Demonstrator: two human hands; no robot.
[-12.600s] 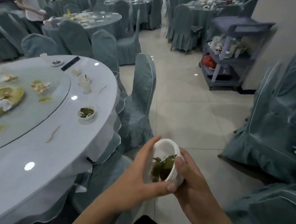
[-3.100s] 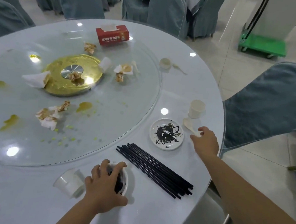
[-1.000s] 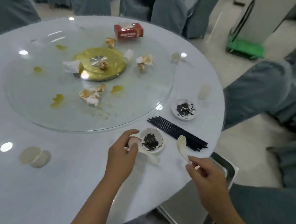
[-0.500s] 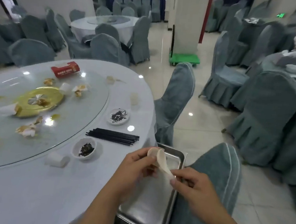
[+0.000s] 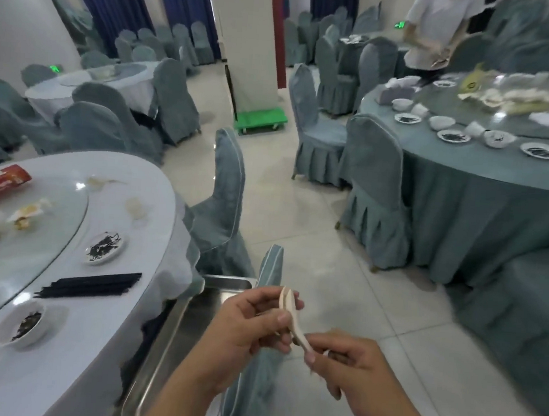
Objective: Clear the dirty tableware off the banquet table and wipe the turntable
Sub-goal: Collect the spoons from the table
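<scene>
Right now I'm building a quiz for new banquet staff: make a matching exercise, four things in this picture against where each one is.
Things:
1. pale ceramic soup spoon
2. bundle of black chopsticks
3. red tissue box
4. shiny steel tray

Places:
A. far side of the glass turntable
B. below the table's edge, beside a chair
C. held in both hands
D. on the table between two dirty white dishes

Pairs: 1-C, 2-D, 3-A, 4-B

Banquet hall: round tables (image 5: 484, 164), covered chairs (image 5: 375, 189).
</scene>
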